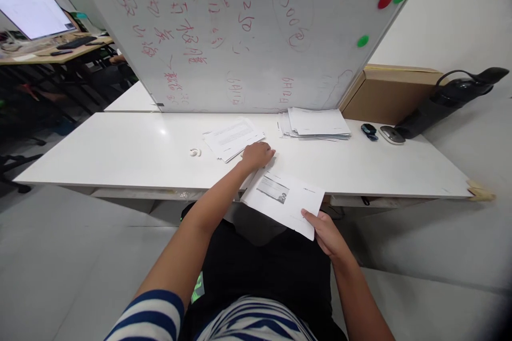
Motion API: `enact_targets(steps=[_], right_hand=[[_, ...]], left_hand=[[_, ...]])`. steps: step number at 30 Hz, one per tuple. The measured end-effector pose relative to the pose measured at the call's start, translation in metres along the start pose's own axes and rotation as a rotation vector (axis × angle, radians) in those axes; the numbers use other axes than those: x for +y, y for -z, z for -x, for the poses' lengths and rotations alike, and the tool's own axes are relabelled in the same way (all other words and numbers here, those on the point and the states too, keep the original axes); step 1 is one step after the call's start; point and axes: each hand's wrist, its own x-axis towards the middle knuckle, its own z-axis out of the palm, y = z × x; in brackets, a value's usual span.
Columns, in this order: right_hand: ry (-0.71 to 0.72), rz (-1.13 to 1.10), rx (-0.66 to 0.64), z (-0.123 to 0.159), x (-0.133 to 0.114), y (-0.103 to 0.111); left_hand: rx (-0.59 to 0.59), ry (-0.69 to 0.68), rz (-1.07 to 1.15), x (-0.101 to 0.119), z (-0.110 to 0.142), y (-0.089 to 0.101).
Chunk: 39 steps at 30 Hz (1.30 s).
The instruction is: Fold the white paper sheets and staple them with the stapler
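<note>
My right hand (326, 232) grips the lower right corner of a printed paper sheet (298, 202), thumb on top and fingers beneath. The sheet bears a small grey picture and overhangs the desk's front edge; its left edge looks raised or folded. Palm down, my left hand (258, 154) is just above the sheet's upper left corner, fingers bent and close together. What lies under those fingers is hidden. Beside it on the left, a loose pile of printed papers (230, 136) lies on the white desk (144, 154).
A thicker paper stack (318, 121) sits at the back, before the whiteboard (256, 26). White earbuds (195, 152) lie left. At right are a dark watch (368, 131), a mouse (392, 135), a black bottle (440, 98) and a cardboard box (390, 90).
</note>
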Motion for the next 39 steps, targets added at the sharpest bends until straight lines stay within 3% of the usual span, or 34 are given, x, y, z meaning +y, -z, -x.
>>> enact_targets(steps=[8,13,19,30,39], right_hand=[[-0.007,-0.004,0.021,0.001,-0.006,-0.002],[0.003,-0.005,-0.015,0.000,-0.001,-0.001],[0.028,-0.011,0.030,0.002,0.002,-0.005],[0.041,-0.014,-0.005,0.008,0.005,-0.007],[0.044,0.021,0.010,0.017,0.009,0.002]], left_hand=[[0.001,-0.075,-0.150,0.013,-0.002,-0.010],[-0.008,-0.034,-0.042,0.006,-0.004,-0.005],[-0.083,0.033,0.134,-0.003,-0.015,0.002],[-0.123,0.078,0.344,0.000,-0.003,0.018],[-0.062,0.049,0.156,-0.001,-0.010,0.003]])
